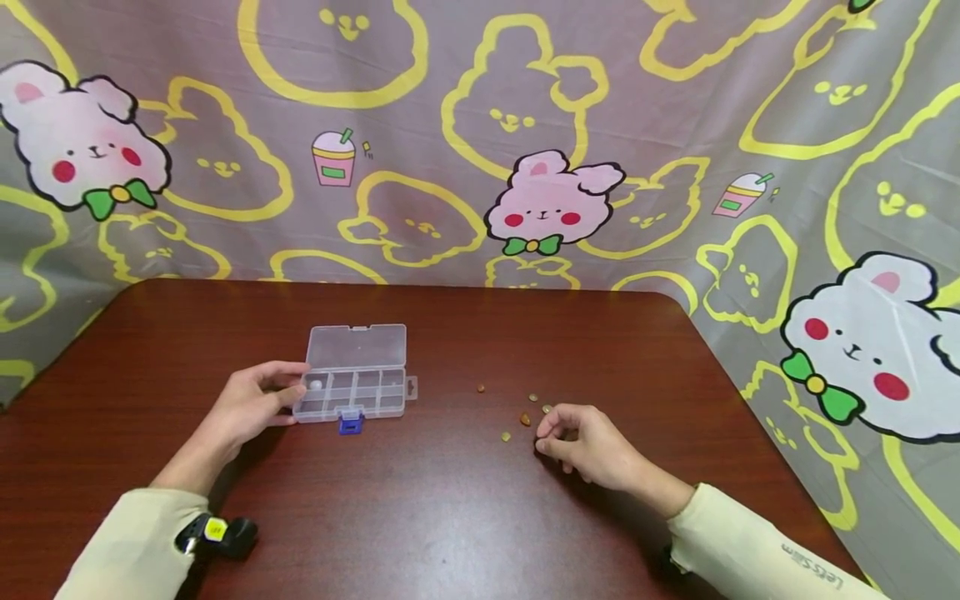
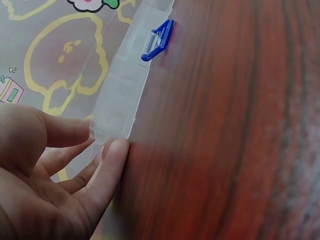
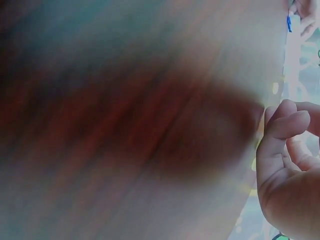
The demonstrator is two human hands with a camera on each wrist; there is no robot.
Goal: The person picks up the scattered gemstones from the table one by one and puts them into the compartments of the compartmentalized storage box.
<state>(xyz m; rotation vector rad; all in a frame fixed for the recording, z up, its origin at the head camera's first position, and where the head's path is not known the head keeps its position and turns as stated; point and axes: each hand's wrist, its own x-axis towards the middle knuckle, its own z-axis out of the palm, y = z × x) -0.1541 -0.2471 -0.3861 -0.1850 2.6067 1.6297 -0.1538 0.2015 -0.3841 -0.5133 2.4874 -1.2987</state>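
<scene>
My left hand (image 1: 251,404) grips the left end of a clear plastic compartment box (image 1: 386,408), thumb and fingers on its end wall in the left wrist view. The box's lid (image 1: 357,347) is folded back, and a blue latch (image 1: 350,424) hangs at its front. One small whitish piece (image 1: 316,385) lies in the back left compartment. My right hand (image 1: 592,446) is down at the table, thumb and index finger pinching a small dark piece (image 1: 536,445), mostly hidden. Beside it lie an amber stone (image 1: 525,419), a yellowish stone (image 1: 506,436) and small greenish pieces (image 1: 533,397).
A small brown bead (image 1: 481,388) lies between the box and the right hand. The dark reddish wood table (image 1: 420,517) has rounded far corners. Behind and to the right hangs a curtain (image 1: 420,125) with bunny prints.
</scene>
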